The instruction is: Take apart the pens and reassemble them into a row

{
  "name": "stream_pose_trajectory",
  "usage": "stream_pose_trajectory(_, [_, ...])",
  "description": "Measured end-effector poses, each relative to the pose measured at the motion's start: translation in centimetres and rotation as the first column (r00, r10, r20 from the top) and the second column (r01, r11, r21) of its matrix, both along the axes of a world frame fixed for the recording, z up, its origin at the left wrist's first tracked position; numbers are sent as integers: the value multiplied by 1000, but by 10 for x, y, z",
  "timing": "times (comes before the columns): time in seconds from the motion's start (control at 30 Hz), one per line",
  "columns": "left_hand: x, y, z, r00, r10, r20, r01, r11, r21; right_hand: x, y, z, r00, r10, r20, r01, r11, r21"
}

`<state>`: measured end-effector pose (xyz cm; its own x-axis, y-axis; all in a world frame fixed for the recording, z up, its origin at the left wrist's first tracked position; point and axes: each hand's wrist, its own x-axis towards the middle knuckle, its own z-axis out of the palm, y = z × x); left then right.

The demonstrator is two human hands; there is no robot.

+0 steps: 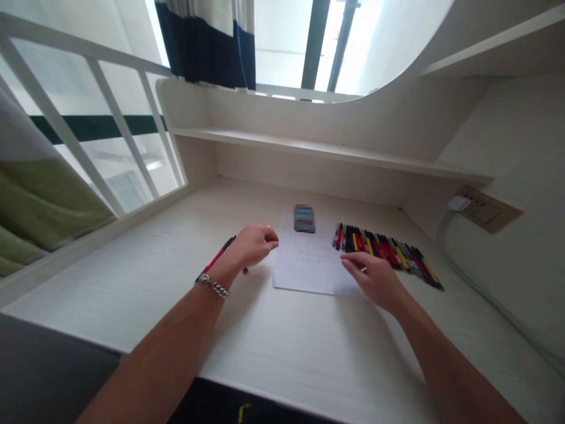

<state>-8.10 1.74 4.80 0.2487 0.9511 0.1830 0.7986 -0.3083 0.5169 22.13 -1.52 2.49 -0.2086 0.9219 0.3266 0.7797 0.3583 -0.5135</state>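
Observation:
Just past the left edge of a white sheet of paper (304,271) is my left hand (253,244), its fingers curled together; anything inside them is too small to make out. A red and black pen (217,257) lies partly hidden behind that wrist, and a small dark piece (245,271) shows beside it. My right hand (371,275) hovers over the paper's right side, thumb and fingers drawn together. A small pale spot shows between those fingers, but I cannot tell what it is. Beyond this hand lies a row of pens (384,247) in black, red, yellow and blue.
A phone-like dark rectangle with a blurred face (304,218) lies at the paper's far edge. A raised shelf (309,144) runs along the back of the white desk (145,294). At right, a cable (481,294) hangs from a wall socket (488,209).

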Motion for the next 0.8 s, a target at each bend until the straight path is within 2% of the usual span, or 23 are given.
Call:
stream_pose_trajectory(0.07, [-23, -1, 9, 999, 53, -9, -53, 999, 4, -24, -3, -1, 989, 122, 79, -118, 992, -50])
stream_pose_trajectory(0.13, [-50, -4, 13, 991, 120, -51, -120, 993, 3, -39, -2, -6, 979, 165, 123, -155, 984, -82])
stream_pose_trajectory(0.23, [-88, -14, 9, 956, 268, -122, -273, 962, -18, -51, 1, -16, 983, 148, 110, -142, 988, -67])
stream_pose_trajectory(0.33, [-114, -26, -4, 918, 336, -209, -355, 933, -58, -53, 1, -24, 991, 118, 56, -117, 993, -23])
stream_pose_trajectory(0.43, [-124, -37, -17, 919, 303, -251, -351, 920, -172, -49, -2, -27, 992, 119, 28, -119, 993, -23])
stream_pose_trajectory(0.5, [-125, -41, -22, 918, 291, -268, -349, 915, -203, -45, -4, -27, 993, 115, 16, -114, 993, -29])
stream_pose_trajectory(0.8, [-125, -34, -25, 815, 396, -423, -474, 876, -93, -39, -3, -27, 994, 112, -3, -112, 993, -48])
